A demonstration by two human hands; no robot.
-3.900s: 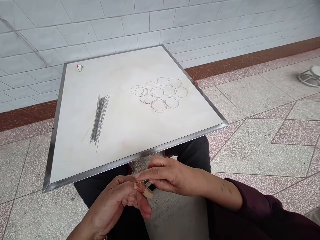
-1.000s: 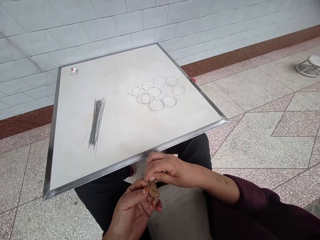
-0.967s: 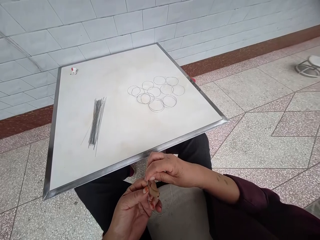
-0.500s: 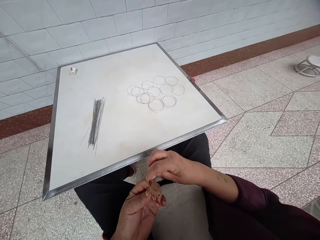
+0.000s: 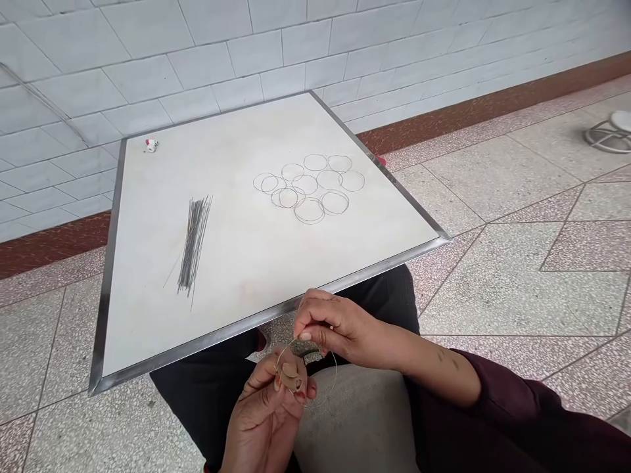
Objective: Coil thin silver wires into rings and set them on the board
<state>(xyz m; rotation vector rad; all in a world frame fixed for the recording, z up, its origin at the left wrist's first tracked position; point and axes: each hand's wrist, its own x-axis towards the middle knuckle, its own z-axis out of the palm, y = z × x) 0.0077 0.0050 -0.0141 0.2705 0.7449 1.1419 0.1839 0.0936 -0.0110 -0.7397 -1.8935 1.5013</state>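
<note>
Over my lap, below the table's front edge, both hands work on a thin wire ring [image 5: 336,376]. My left hand [image 5: 263,410] is closed on the ring's near-left side, palm up, with tan tape-like wrapping [image 5: 290,377] about its fingertips. At the top of the loop, the thumb and forefinger of my right hand [image 5: 332,325] pinch the wire. Whether the wire's ends are joined there is too small to tell. Several finished-looking wire rings [image 5: 304,185] lie overlapping on the white table [image 5: 246,263]. Left of them rests a bundle of straight wires [image 5: 194,246].
A small white and red object [image 5: 151,145] sits at the table's far left corner. The table has a metal rim [image 5: 197,348] and stands against a tiled wall [image 5: 261,59]. On the floor at the far right is a round stool [image 5: 611,131].
My right hand has drawn up slightly from my left, and the wire between them shows more. My left hand has shifted a little left and down. The view has tilted slightly.
</note>
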